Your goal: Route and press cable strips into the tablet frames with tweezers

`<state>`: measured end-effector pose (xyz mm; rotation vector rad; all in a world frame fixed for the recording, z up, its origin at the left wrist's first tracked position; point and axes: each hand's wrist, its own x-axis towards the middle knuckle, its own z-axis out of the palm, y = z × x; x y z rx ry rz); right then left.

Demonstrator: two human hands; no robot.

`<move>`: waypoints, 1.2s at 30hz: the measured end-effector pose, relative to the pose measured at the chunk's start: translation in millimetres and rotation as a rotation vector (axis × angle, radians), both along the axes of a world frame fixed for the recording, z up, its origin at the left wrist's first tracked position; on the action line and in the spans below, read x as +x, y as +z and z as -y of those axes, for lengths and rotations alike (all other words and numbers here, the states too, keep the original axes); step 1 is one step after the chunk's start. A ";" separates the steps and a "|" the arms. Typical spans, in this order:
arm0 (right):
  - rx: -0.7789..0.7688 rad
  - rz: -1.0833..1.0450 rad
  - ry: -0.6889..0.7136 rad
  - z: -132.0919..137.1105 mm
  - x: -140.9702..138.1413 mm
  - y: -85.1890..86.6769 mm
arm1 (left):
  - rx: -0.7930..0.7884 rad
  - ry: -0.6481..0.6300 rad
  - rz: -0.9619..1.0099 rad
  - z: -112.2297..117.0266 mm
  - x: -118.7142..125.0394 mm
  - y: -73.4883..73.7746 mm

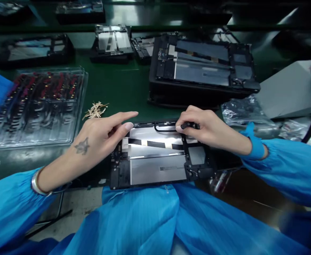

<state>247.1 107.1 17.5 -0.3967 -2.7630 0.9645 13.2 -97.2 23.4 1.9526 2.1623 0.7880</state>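
An opened tablet (158, 171) lies at the bench's near edge, its silvery battery panels and black striped tape facing up. My right hand (202, 124) is closed at its upper right, fingers pinched on a thin black cable (166, 130) with a thicker black end. This cable bends up to the tablet's top edge. At the upper left corner, my left hand (105, 132) is open, index finger stretched out and thumb apart from it. The thumb tip is by the tablet's top edge; whether it touches cannot be told. The other left fingers are hidden.
A clear plastic tray (38, 106) of wired parts stands left, beside a heap of pale strips (95, 109). Behind the tablet, another opened tablet (203, 63) tops a black stack. A grey-white box (290, 88) and clear plastic bags (240, 109) are right. More opened tablets (113, 40) stand behind.
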 end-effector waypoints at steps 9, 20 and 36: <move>-0.046 0.188 -0.128 -13.8 2.2 -4.5 | 0.037 -0.365 -0.051 -25.0 -1.5 -21.3; 0.034 0.250 -0.135 -14.2 -3.7 -0.1 | -0.089 -0.488 -0.130 -37.4 -3.3 -35.6; 0.086 0.248 -0.114 -13.4 -4.9 -0.6 | -0.017 -0.585 -0.490 -41.0 -0.3 -31.6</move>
